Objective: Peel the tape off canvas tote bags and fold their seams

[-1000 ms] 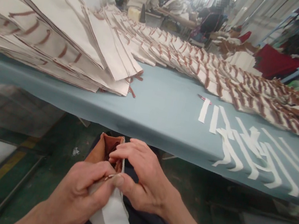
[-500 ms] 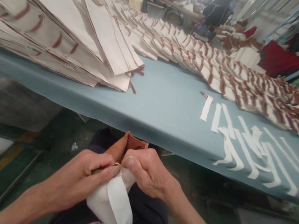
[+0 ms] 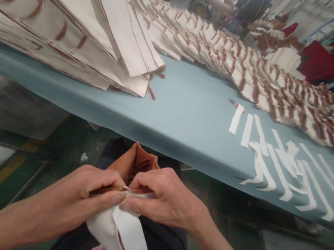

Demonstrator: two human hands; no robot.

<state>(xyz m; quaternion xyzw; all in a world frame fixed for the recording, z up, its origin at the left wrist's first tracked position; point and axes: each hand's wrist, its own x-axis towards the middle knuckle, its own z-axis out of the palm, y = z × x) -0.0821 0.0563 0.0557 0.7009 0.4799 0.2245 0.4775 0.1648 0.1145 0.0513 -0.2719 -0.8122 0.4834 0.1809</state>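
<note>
My left hand (image 3: 86, 196) and my right hand (image 3: 161, 198) meet in front of my lap, below the table's near edge. Both pinch the same cream fabric bag (image 3: 124, 232) where its white cloth joins a brown trim piece (image 3: 135, 162). The thumbs and forefingers press together at the seam. The white part hangs down over my dark shirt. The brown part sticks up between the hands toward the table edge.
A blue-grey table (image 3: 181, 114) spans the view. A tall stack of cream bags with brown handles (image 3: 62, 28) lies at left, and a long overlapping row (image 3: 256, 80) runs to the right. Several white strips (image 3: 275, 159) lie at the near right. A person sits in the far background.
Both hands have shifted slightly lower and closed tighter on the seam, and the white cloth has spread wider below them. The view has tilted downward a little.
</note>
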